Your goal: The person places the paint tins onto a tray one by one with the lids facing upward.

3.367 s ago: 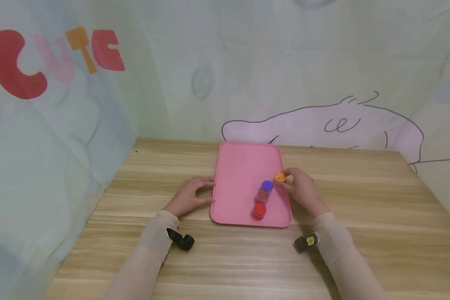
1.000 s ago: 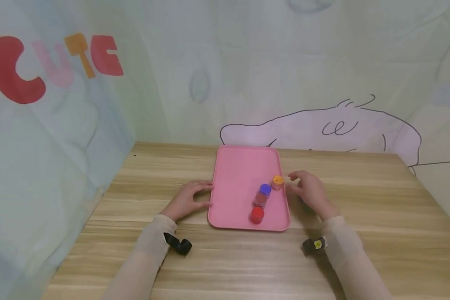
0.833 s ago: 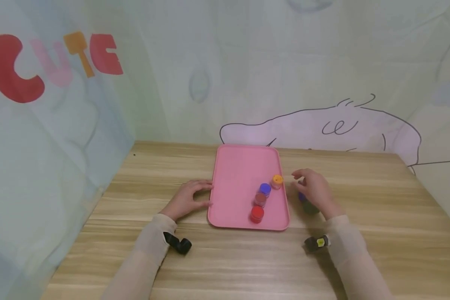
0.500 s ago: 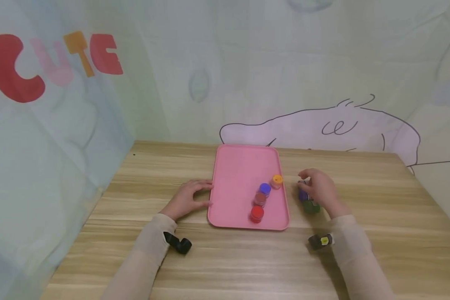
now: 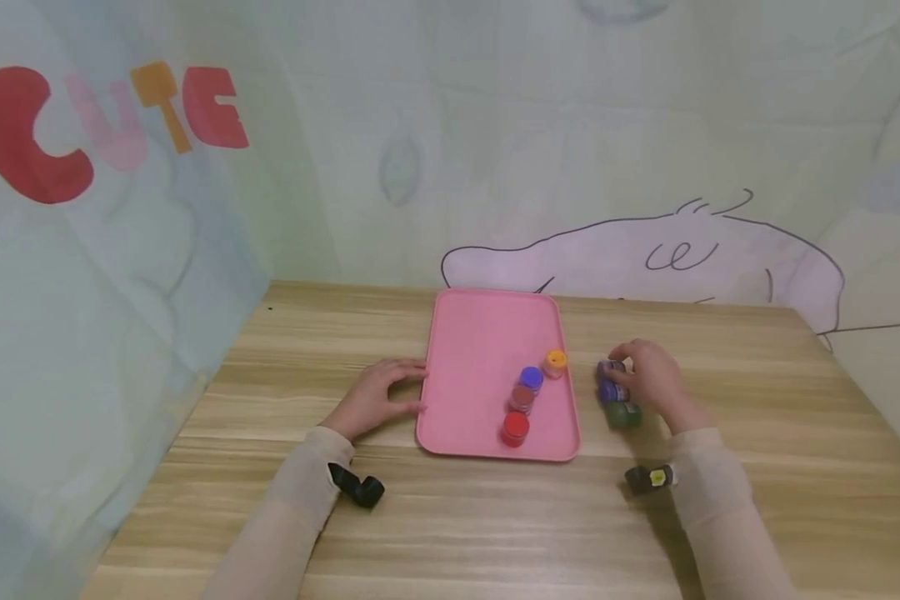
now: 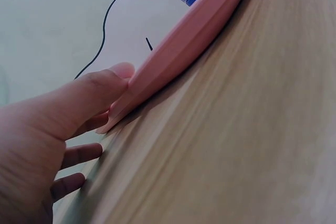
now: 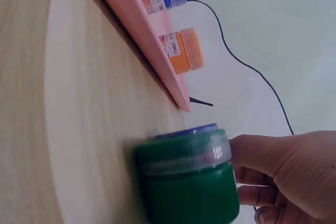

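My left hand (image 5: 378, 396) rests at the left edge of the pink tray (image 5: 472, 333), thumb and fingertips touching its rim. At the tray's right, on the table, a dark purple paint jar (image 5: 603, 367), a blue-violet paint jar (image 5: 613, 392) and a green paint jar (image 7: 189, 182) stand close together in a row. My right hand (image 5: 651, 379) has its thumb and forefinger around the dark purple jar, the farthest. In the right wrist view the green jar hides most of that contact.
On the tray stand an orange paint jar (image 5: 555, 363), a blue paint jar (image 5: 531, 379), a brownish-red paint jar (image 5: 522, 398) and a red paint jar (image 5: 515, 429). The wooden table (image 5: 487, 533) meets a printed cloth wall (image 5: 390, 100) at its back edge.
My right hand has let go of the orange jar on the tray and moved right to the row of jars on the table. My left hand has stayed at the tray's edge.
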A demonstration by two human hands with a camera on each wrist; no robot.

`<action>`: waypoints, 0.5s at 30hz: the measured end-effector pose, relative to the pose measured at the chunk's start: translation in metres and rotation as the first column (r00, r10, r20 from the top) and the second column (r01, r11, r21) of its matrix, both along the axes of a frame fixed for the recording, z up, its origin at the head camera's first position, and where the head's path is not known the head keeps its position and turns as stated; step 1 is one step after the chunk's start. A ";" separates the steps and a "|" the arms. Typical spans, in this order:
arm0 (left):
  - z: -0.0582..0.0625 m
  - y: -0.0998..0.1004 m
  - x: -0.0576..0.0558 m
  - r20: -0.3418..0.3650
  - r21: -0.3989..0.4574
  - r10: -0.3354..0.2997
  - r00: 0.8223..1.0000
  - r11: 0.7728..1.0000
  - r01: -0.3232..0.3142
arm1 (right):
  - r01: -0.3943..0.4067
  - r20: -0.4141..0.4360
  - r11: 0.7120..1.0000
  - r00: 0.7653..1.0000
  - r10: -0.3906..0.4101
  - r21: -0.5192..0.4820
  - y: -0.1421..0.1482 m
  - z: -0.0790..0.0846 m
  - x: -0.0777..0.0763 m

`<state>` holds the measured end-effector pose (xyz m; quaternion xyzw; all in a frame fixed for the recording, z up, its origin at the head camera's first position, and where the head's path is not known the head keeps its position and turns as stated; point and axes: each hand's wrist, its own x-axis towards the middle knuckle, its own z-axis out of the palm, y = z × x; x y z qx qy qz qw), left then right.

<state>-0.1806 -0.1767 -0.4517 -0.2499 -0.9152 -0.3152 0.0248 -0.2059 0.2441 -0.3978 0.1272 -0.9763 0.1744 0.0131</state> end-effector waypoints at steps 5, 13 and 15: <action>-0.001 0.001 0.000 0.014 0.008 0.003 1.000 1.000 -0.003 | -0.024 0.018 0.999 1.000 0.023 0.046 0.003 0.003 -0.003; 0.000 0.000 0.000 0.020 0.004 0.007 1.000 1.000 -0.007 | -0.029 0.115 0.997 0.993 0.021 0.076 0.000 0.009 -0.011; -0.001 0.000 0.000 0.018 0.000 0.006 1.000 1.000 -0.006 | -0.033 0.127 0.996 0.992 0.021 0.086 0.000 0.010 -0.012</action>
